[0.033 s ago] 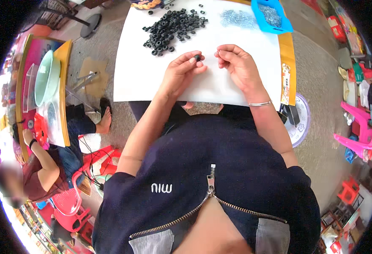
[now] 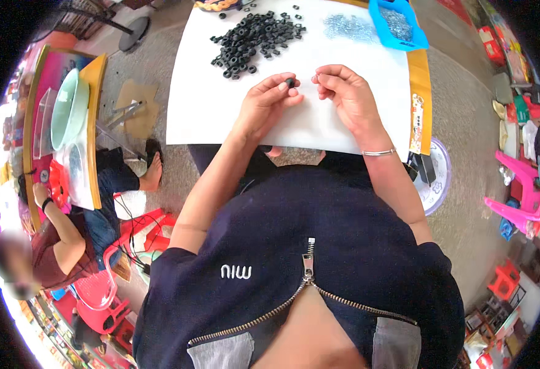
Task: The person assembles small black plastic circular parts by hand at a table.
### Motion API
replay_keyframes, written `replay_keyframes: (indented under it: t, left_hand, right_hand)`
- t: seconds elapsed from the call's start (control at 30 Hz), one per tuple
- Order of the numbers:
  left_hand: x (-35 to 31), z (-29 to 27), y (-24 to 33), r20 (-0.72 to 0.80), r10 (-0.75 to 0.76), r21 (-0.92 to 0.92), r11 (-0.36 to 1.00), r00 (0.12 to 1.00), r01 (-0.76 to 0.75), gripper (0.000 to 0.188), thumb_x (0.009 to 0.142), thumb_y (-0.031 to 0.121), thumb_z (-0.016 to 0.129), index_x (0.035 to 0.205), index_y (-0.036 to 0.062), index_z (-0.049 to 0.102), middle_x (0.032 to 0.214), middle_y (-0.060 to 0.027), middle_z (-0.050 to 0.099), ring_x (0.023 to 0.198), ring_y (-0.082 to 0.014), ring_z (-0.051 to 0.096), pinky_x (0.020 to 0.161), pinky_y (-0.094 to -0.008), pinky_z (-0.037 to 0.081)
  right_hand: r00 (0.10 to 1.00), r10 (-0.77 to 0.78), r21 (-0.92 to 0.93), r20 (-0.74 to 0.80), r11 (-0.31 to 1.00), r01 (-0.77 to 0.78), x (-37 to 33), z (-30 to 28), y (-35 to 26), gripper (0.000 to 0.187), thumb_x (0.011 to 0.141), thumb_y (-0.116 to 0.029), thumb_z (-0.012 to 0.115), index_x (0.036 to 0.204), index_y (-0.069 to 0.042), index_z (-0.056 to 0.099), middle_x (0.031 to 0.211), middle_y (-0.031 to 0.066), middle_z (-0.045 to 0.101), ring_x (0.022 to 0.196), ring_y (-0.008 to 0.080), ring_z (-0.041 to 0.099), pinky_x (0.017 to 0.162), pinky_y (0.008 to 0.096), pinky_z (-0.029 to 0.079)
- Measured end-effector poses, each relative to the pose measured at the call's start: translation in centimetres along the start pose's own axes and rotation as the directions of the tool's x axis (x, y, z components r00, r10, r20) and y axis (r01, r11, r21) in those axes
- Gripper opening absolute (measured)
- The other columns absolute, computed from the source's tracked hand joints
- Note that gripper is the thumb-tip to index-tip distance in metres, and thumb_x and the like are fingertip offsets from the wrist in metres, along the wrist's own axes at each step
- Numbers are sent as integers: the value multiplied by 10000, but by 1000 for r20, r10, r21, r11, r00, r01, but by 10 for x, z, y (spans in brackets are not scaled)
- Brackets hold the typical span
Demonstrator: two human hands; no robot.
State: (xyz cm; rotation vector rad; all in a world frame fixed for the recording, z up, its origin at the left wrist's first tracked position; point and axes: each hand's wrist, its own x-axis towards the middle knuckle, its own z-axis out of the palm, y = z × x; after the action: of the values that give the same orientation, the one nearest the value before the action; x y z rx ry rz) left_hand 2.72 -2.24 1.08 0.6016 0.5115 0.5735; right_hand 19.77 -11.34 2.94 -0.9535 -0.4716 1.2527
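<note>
Over the white tabletop [image 2: 220, 117], my left hand [image 2: 264, 103] pinches a small black ring-shaped piece [image 2: 290, 82] between thumb and fingertips. A short gap away, my right hand [image 2: 346, 95] has its thumb and index finger pressed together on something tiny and pale that I cannot make out. Beyond the left hand lies a loose pile of black ring-shaped pieces [image 2: 251, 43]. Small clear, shiny pieces [image 2: 350, 27] are spread beyond the right hand. More of these fill a blue plastic tray [image 2: 418, 44] at the table's far right corner.
A patterned bowl [image 2: 220, 5] sits at the far edge. Beneath the table's right side is a pale purple basin [image 2: 440, 178]. At left, another person [image 2: 67, 246] sits by a table holding a light green basin [image 2: 67, 114]. A pink stool [image 2: 522, 190] stands at right.
</note>
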Motion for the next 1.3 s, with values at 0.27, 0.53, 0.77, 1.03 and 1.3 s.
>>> replay_keyframes:
  t: [0.27, 0.53, 0.77, 1.03, 1.3]
  left_hand:
    - [4, -13, -4, 136, 28, -23, 999, 990, -25, 262, 920, 99, 540, 1148, -29, 514, 972, -100, 599, 827, -154, 607, 789, -277, 527]
    - [3, -14, -4, 122, 21, -34, 999, 992, -17, 266, 914, 91, 533, 1141, -48, 515, 928, -102, 608, 797, -156, 604, 728, -272, 518]
    - [4, -13, -6, 121, 18, -16, 1000, 992, -16, 266, 909, 96, 536, 1132, -47, 526, 934, -110, 613, 784, -155, 600, 717, -270, 513]
    - [3, -16, -2, 148, 5, -50, 999, 989, 2, 284, 898, 90, 547, 1140, -52, 502, 952, -102, 594, 791, -149, 574, 713, -259, 505]
    - [0, -30, -3, 242, 66, -341, 940, 968, 21, 272, 892, 113, 562, 1123, -15, 497, 1008, -105, 542, 830, -135, 526, 707, -230, 507]
  right_hand:
    - [961, -272, -417, 37, 870, 263, -3, 36, 10, 94, 816, -41, 655, 900, 0, 658, 782, 22, 644, 727, 75, 584, 664, 206, 478]
    - [896, -426, -697, 125, 605, 384, -3, 39, 16, 87, 806, -12, 643, 891, 0, 653, 820, 43, 638, 719, 102, 605, 648, 233, 491]
    - [923, -357, -699, 146, 623, 352, -8, 50, 9, 87, 806, -15, 636, 892, 0, 646, 837, 60, 608, 718, 120, 605, 642, 243, 484]
    - [929, -363, -726, 77, 618, 301, 11, 40, 11, 96, 829, -71, 632, 888, 4, 641, 821, 56, 622, 716, 112, 597, 642, 255, 482]
    - [732, -470, -840, 494, -41, 541, 92, 34, 22, 105, 799, -89, 626, 895, -67, 663, 859, 86, 624, 758, 230, 599, 697, 325, 485]
